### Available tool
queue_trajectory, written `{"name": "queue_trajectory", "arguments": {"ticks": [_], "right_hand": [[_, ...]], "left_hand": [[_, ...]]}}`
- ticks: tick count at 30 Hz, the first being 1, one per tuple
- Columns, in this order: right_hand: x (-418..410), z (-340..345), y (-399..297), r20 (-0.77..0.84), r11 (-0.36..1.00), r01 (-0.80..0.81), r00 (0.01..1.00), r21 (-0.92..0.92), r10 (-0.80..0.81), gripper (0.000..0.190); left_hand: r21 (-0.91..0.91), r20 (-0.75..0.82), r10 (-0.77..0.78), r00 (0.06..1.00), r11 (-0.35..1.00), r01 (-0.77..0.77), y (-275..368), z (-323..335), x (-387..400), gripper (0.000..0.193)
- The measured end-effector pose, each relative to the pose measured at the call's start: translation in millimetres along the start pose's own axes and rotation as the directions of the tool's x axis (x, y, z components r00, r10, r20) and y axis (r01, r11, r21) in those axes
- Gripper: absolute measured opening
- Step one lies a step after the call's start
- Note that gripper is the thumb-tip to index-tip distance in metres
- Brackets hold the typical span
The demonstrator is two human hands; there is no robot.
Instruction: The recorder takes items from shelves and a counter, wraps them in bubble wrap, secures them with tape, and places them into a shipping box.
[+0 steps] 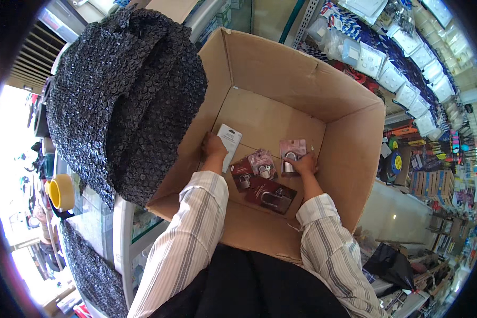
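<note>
Both hands reach down into a large open cardboard box (278, 67). At the box's left side, my left hand (214, 146) holds the edge of a white blister card (231, 139); what is on its other face is hidden. My right hand (305, 163) grips a carded padlock (290, 156) near the right wall. Between the hands, on the box floor, lie several more carded padlocks: a smaller one (263, 169), one on a dark red card (243, 181), and a longer-shackled one (272, 198) closest to me. Their cards partly overlap.
Black bubble wrap (131, 95) is heaped against the box's left side, with more (91, 270) below. A yellow tape roll (61, 192) is at the left by a glass display case (121, 230). Packaged switch plates (393, 77) and hardware fill the right. A black plastic bag (389, 266) sits lower right.
</note>
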State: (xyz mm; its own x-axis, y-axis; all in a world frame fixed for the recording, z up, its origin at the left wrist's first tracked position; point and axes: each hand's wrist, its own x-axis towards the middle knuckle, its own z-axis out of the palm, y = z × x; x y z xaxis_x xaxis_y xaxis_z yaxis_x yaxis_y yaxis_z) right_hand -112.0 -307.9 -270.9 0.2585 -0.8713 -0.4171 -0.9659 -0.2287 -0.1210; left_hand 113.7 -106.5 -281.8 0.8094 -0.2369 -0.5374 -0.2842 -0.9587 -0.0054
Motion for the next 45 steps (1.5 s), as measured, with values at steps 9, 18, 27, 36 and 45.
{"name": "queue_trajectory", "arguments": {"ticks": [9,18,27,36,45], "right_hand": [[24,32,28,-0.326,0.564,0.492,0.868,0.663,-0.373,0.055],[10,-110,-83,-0.362,0.305,0.483,0.853,0.821,-0.376,0.04],[-90,-262,-136,-0.702,0.071,0.732,0.673,0.678,-0.234,0.041],[-228,-288,-162,-0.423,0.071,0.652,0.567,0.755,-0.707,0.041],[-313,-255,-193,-0.625,-0.104,0.88,0.241,0.463,-0.743,0.041]], "left_hand": [[-0.457,0.031,0.373,0.927,0.83,-0.318,-24,12,24,0.055],[-0.981,0.046,0.617,0.785,-0.119,0.151,56,-121,-27,0.031],[-0.953,-0.221,0.535,0.815,-0.295,-0.065,42,-273,-135,0.03],[-0.827,-0.379,0.309,0.872,-0.536,-0.17,-28,-282,-252,0.034],[-0.699,-0.544,0.131,0.829,-0.617,-0.361,-102,-266,-312,0.035]]}}
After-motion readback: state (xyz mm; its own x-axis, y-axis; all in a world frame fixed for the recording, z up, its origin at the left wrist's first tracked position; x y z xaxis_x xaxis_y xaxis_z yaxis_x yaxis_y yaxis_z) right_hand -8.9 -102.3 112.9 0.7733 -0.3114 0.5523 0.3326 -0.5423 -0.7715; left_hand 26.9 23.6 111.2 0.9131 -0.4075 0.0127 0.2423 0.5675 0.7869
